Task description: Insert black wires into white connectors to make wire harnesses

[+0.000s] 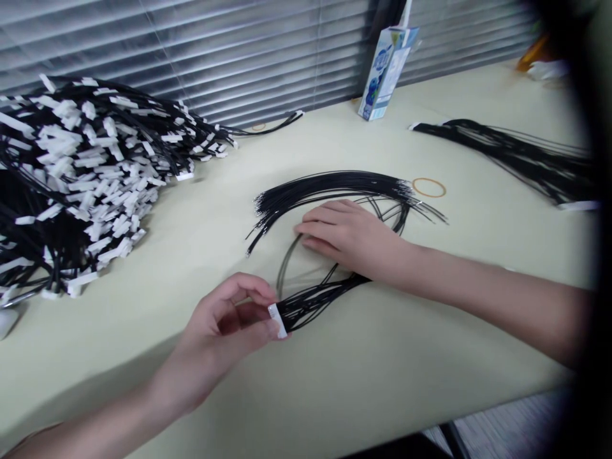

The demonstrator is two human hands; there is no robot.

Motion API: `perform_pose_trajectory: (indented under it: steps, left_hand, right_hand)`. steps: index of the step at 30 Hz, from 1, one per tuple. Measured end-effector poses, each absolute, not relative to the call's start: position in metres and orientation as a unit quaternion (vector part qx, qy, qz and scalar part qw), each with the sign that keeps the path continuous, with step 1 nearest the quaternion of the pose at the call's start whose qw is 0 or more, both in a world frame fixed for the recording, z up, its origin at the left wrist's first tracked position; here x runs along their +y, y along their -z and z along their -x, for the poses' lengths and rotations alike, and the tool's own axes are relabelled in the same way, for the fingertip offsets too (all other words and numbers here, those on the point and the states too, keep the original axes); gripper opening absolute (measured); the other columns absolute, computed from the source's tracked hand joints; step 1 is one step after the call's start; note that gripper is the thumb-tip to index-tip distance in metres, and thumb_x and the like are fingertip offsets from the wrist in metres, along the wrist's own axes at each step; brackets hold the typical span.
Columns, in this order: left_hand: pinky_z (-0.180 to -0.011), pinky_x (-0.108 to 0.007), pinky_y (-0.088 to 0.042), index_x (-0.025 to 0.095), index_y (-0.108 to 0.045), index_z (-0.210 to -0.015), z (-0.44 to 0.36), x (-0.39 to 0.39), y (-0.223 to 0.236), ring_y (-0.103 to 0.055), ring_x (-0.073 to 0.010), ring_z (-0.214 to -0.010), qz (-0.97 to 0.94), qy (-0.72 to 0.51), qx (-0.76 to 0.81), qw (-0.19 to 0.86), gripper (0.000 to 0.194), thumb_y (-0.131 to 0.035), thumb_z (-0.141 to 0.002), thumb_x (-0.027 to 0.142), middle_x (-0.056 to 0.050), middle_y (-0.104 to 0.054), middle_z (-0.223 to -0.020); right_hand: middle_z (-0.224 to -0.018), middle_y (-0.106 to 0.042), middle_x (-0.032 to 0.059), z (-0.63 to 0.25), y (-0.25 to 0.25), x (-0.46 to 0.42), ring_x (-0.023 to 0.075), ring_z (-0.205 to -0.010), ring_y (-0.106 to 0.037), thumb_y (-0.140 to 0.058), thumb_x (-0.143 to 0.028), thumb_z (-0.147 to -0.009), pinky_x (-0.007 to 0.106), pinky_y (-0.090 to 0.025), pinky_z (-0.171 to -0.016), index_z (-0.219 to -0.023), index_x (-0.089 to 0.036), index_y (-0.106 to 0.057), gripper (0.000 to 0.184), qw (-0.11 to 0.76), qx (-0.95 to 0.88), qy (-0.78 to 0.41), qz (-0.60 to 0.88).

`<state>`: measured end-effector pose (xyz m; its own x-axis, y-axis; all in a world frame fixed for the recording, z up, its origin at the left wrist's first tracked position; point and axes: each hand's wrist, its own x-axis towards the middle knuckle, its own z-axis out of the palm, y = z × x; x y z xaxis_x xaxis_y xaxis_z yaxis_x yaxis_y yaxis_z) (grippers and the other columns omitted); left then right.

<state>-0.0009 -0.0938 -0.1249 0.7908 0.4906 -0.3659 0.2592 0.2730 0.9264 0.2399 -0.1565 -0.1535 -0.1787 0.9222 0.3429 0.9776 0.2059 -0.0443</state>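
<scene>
My left hand [229, 325] pinches a white connector [278, 320] between thumb and fingers. Several black wires [315, 299] run from that connector to the right, passing under my right wrist. My right hand [342, 233] is above the table with its fingers closed around one of the wires, which bends back down to the connector. The exact grip of the right fingertips is partly hidden. Just beyond my right hand lies a bundle of loose black wires [335, 185] with small metal ends.
A large heap of black cables with white connectors [95, 172] fills the left side. A drink carton with a straw [385, 73] stands near the window blinds [268, 51]. A yellow rubber band [429, 187] and another black wire bundle [511, 153] lie to the right.
</scene>
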Motion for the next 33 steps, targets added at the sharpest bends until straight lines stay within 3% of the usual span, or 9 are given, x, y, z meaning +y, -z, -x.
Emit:
perform_pose_trajectory:
  steps: [3, 7, 10, 13, 16, 21, 26, 33]
  left_hand:
    - [-0.066, -0.019, -0.043, 0.024, -0.057, -0.090, 0.000, -0.094, 0.124, -0.058, -0.0106, -0.073, -0.594, -0.085, 0.324, 0.731, 0.018, -0.067, -0.077, 0.019, 0.002, -0.062, -0.074]
    - [-0.065, -0.019, -0.043, 0.024, -0.058, -0.089, -0.001, -0.095, 0.123, -0.058, -0.0112, -0.072, -0.591, -0.088, 0.333, 0.730, 0.017, -0.068, -0.076, 0.020, 0.002, -0.062, -0.073]
    - [-0.066, -0.019, -0.043, 0.024, -0.058, -0.090, -0.001, -0.095, 0.123, -0.058, -0.0108, -0.073, -0.591, -0.088, 0.332, 0.730, 0.017, -0.068, -0.076, 0.020, 0.002, -0.062, -0.073]
    - [-0.066, -0.018, -0.042, 0.025, -0.058, -0.090, 0.000, -0.095, 0.124, -0.058, -0.0103, -0.073, -0.595, -0.085, 0.332, 0.727, 0.017, -0.068, -0.076, 0.020, 0.002, -0.063, -0.074]
    - [-0.066, -0.019, -0.043, 0.025, -0.058, -0.089, 0.000, -0.094, 0.124, -0.059, -0.0104, -0.073, -0.594, -0.085, 0.334, 0.727, 0.017, -0.067, -0.077, 0.019, 0.002, -0.063, -0.075]
    - [-0.067, -0.020, -0.043, 0.024, -0.057, -0.089, -0.001, -0.096, 0.121, -0.058, -0.0108, -0.073, -0.591, -0.081, 0.340, 0.727, 0.017, -0.067, -0.077, 0.018, 0.002, -0.063, -0.074]
    - [-0.066, -0.020, -0.042, 0.023, -0.057, -0.089, -0.001, -0.096, 0.121, -0.058, -0.0110, -0.072, -0.591, -0.087, 0.331, 0.731, 0.016, -0.067, -0.077, 0.018, 0.002, -0.062, -0.073]
    - [-0.065, -0.022, -0.043, 0.022, -0.058, -0.088, -0.002, -0.096, 0.121, -0.059, -0.0137, -0.071, -0.585, -0.092, 0.329, 0.735, 0.017, -0.067, -0.075, 0.018, 0.000, -0.063, -0.073]
  right_hand:
    - [-0.091, -0.057, 0.0040, -0.241, 0.151, -0.156, 0.0168, -0.084, -0.048, -0.034, -0.027, -0.095, 0.030, -0.037, -0.080, -0.088, -0.016, -0.056, 0.025, 0.131, -0.772, 0.098, 0.614]
    - [-0.090, -0.054, 0.0063, -0.242, 0.147, -0.161, 0.0189, -0.081, -0.045, -0.042, -0.012, -0.087, 0.032, -0.036, -0.074, -0.088, -0.014, -0.051, 0.009, 0.094, -0.777, 0.111, 0.612]
    - [-0.091, -0.053, 0.0095, -0.244, 0.140, -0.168, 0.0232, -0.085, -0.046, -0.047, -0.001, -0.073, 0.035, -0.035, -0.075, -0.091, -0.012, -0.051, 0.021, 0.047, -0.764, 0.131, 0.630]
    - [-0.092, -0.054, 0.0128, -0.247, 0.134, -0.174, 0.0284, -0.091, -0.047, -0.048, 0.000, -0.067, 0.038, -0.036, -0.076, -0.093, -0.010, -0.053, 0.028, -0.011, -0.721, 0.163, 0.673]
    - [-0.103, -0.055, 0.0139, -0.250, 0.136, -0.174, 0.0292, -0.100, -0.047, -0.047, -0.001, -0.067, 0.040, -0.036, -0.083, -0.106, -0.010, -0.052, 0.040, 0.003, -0.726, 0.150, 0.671]
    - [-0.132, -0.044, 0.0072, -0.251, 0.146, -0.165, 0.0205, -0.118, -0.040, -0.038, 0.001, -0.074, 0.035, -0.030, -0.100, -0.126, -0.013, -0.041, 0.055, 0.092, -0.835, 0.067, 0.539]
    - [-0.113, -0.054, 0.0059, -0.246, 0.144, -0.164, 0.0185, -0.101, -0.047, -0.031, -0.010, -0.092, 0.034, -0.036, -0.091, -0.108, -0.015, -0.052, 0.027, 0.124, -0.842, 0.030, 0.524]
    - [-0.103, -0.052, 0.0101, -0.239, 0.137, -0.167, 0.0215, -0.095, -0.045, -0.034, -0.005, -0.089, 0.036, -0.038, -0.083, -0.099, -0.012, -0.050, 0.020, 0.045, -0.847, 0.067, 0.525]
